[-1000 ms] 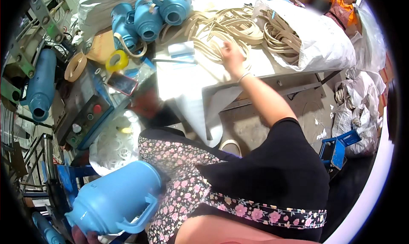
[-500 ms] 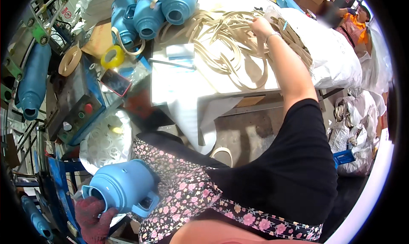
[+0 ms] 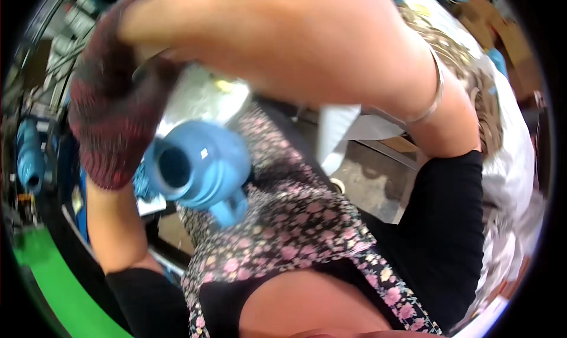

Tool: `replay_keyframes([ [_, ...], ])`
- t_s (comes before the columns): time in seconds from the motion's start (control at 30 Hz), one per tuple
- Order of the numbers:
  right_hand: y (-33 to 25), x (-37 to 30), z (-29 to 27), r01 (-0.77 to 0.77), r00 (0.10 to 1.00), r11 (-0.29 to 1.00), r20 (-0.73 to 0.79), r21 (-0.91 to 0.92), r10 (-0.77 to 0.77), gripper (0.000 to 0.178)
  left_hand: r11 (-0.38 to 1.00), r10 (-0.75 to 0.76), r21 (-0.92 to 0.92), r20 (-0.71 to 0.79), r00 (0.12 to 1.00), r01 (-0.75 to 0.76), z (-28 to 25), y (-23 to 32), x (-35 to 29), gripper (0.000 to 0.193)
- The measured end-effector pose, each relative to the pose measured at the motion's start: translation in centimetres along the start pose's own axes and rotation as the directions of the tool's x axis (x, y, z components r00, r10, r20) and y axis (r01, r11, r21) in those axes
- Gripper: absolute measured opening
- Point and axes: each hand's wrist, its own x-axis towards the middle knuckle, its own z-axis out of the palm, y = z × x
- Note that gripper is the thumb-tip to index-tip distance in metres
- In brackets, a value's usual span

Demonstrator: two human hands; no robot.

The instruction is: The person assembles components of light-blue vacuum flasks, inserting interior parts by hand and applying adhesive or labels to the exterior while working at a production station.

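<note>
The black floral apron point(image 3: 295, 234) spreads below the fingers of the right hand point(image 3: 283, 43) and of the left hand point(image 3: 118, 110), the latter in a dark red knit glove. The white woven sack point(image 3: 514, 167) stands well to the right of all the fingers, bulging beside the black right sleeve point(image 3: 446, 220). The bright green surface point(image 3: 62, 282) lies well below the gloved fingers, at the lower left. The white plastic bag point(image 3: 237, 100) shows just right of the gloved fingers and beneath the bare hand. The blue flask shell point(image 3: 221, 155) rests against the apron, just below and right of the gloved fingers, its open mouth facing the viewer and its handle pointing down; whether glove and shell touch cannot be told. A second flask shell point(image 3: 29, 161) lies to the left of the gloved fingers, mouth downward. The beige strips point(image 3: 487, 110) hang in loops to the right, far from the fingertips. The bare fingers, blurred, meet the upper glove in view; whether either set is parted, closed or clamped on something cannot be told. The thin bracelet point(image 3: 438, 90) rings the right wrist, behind the bare fingers.
</note>
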Motion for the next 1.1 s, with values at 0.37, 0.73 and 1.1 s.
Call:
replay_keyframes([
  [0.37, 7.7, 2.3, 2.5, -0.248, 0.958, 0.968, -0.144, 0.028, 0.250, 0.029, 0.580, -0.794, -0.338, -0.034, 0.607, 0.741, -3.0, -8.8, -13.2, 0.042],
  [0.73, 8.9, -0.7, 4.0, -0.309, 0.839, 0.865, -0.316, 0.394, 0.444, 0.017, 0.170, -0.925, -0.802, 0.070, 0.373, 0.573, 1.1, -8.2, -14.1, 0.041],
  [1.1, 10.4, 1.3, 2.4, 0.134, 0.972, 0.988, -0.185, -0.072, -0.145, 0.046, 0.688, -0.654, -0.614, -0.292, 0.697, 0.388, -0.4, -7.9, -13.7, 0.031],
])
